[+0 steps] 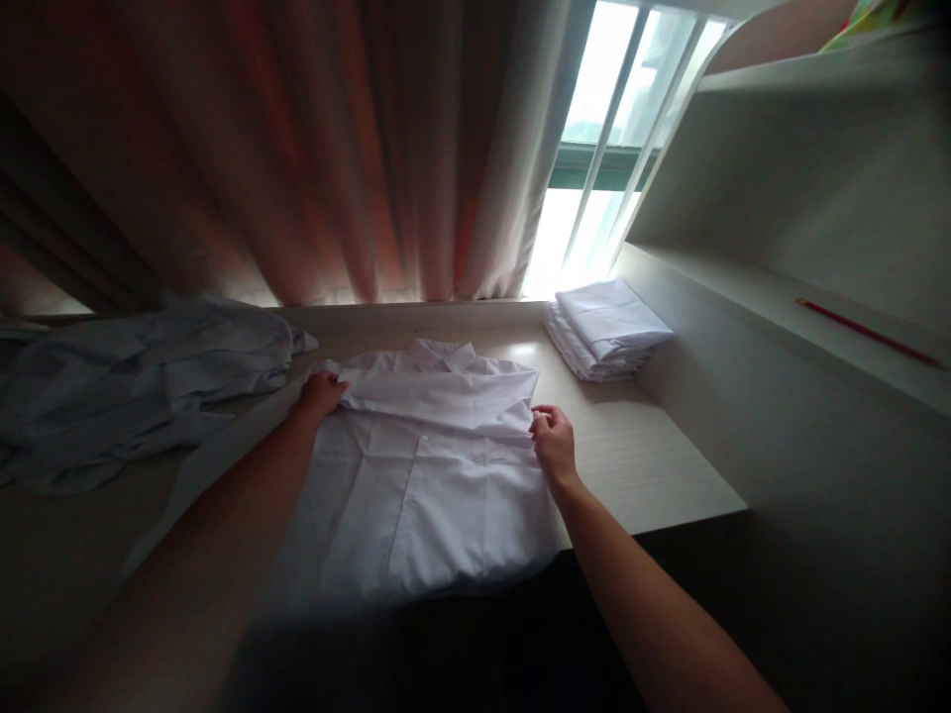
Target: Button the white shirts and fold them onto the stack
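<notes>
A left hand (322, 394) and right hand (554, 441) pinch opposite edges of a lightly creased white button-front shirt (453, 500), spread across a pale wood-grain worktop (646, 460) near squarely folded white garments (613, 322).

The collared shirt (461, 505) lies on the table (669, 475); left of the shirt, a clothes heap (149, 386); behind it to the right, a folded-cloth stack (613, 322); beyond it, the curtain (334, 149).
</notes>
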### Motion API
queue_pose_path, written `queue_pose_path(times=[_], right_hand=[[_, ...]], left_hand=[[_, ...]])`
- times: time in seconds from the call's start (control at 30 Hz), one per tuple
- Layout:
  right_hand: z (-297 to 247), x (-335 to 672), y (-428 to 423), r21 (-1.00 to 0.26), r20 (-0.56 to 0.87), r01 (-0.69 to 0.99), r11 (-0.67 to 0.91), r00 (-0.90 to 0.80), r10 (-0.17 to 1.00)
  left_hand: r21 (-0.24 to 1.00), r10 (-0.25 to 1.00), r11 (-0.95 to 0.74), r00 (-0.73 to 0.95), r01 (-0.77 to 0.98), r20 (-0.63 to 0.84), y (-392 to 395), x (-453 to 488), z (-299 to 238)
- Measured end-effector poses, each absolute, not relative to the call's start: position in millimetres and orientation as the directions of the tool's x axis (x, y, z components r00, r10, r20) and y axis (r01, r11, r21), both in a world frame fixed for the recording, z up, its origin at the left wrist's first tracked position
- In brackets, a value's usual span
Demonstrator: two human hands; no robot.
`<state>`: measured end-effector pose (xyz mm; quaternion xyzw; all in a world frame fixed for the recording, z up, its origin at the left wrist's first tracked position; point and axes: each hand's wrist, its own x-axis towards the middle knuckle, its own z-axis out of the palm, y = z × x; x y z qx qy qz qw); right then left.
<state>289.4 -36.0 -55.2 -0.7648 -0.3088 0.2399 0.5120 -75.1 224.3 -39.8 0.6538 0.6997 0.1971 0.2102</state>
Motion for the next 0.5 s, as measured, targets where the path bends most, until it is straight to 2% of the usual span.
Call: queue_pose_path(times=[0.1, 0.27, 0.5], right_hand=[[-58.4, 313.6, -9.8, -0.868, -0.027, 0.326, -0.373, 0.721, 0.692], [-65.0, 329.5, 25.5, -0.739, -0.124, 0.418, -0.529, 0.686, 0.717], [-66.7, 326.7, 42.9, -0.657, -0.089, 0.469, -0.590, 0.729, 0.678]], left_hand=[[0.529, 1.000, 0.028, -0.028, 0.848, -0.007, 223.2, -79.0, -46.8], [0.539, 1.000, -0.005, 0.020, 0.842, -0.022, 225.7, -80.7, -49.3], [0.556, 0.998, 0.054, -0.021, 0.830, -0.066, 230.7, -80.8, -52.5]])
